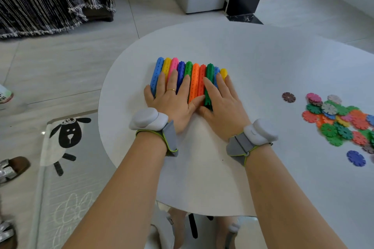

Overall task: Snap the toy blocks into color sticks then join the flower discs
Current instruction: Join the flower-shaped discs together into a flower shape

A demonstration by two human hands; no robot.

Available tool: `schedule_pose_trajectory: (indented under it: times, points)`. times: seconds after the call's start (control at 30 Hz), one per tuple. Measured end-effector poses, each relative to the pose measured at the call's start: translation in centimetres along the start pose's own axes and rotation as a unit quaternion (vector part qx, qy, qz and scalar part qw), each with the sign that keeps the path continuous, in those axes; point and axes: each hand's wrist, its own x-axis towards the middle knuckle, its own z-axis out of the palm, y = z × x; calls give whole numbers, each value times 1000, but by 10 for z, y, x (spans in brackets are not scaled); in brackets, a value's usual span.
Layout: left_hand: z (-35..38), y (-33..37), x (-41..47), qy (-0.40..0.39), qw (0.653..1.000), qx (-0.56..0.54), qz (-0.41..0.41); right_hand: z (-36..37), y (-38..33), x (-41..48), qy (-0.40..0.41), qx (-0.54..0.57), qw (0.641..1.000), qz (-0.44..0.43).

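Nearest to us were our two bare forearms, each with a grey wrist strap carrying a white pod, the left strap (154,127) and the right strap (254,137) both over the near part of the white table (263,56). Our left hand (172,97) lay flat with its fingers straight and slightly spread, a thin gold ring (171,89) on one of them, pressing down on the left part of the row of colour sticks (194,73). Our right hand (220,103) lay flat in the same way on the right part of the row, its thumb beside the near end of the dark green stick (210,70). The sticks lay side by side, touching, at the middle of the table (blue, yellow, pink, dark blue, green, orange, red, dark green, blue and yellow, from left to right). The pile of flower discs (340,119) lay loose, well apart to the right, near the table's edge. A brown disc (288,97) sat alone between the pile and our right hand, and a blue disc (356,158) lay alone on the near side of the pile. On the floor to the left lay a mat with a sheep (68,137) on it.
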Motion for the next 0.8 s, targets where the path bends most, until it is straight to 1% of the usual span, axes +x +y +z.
schedule_pose_trajectory:
  times: [0.2,0.3,0.4,0.5,0.7,0.8]
  points:
    - [1,24,58,0,999,-4,52,-9,22,36,37,0,999,31]
    - [3,34,76,6,998,-3,68,-13,38,51,54,-53,996,52]
    - [5,45,92,17,997,-9,73,-23,58,68,34,-96,993,52]
    - [5,56,106,12,997,-11,73,-29,73,82,29,-121,991,44]
    - [2,67,121,-7,996,-8,84,-41,85,96,-10,-137,990,33]
    - [2,70,125,-15,996,0,85,-41,88,97,-10,-128,991,29]
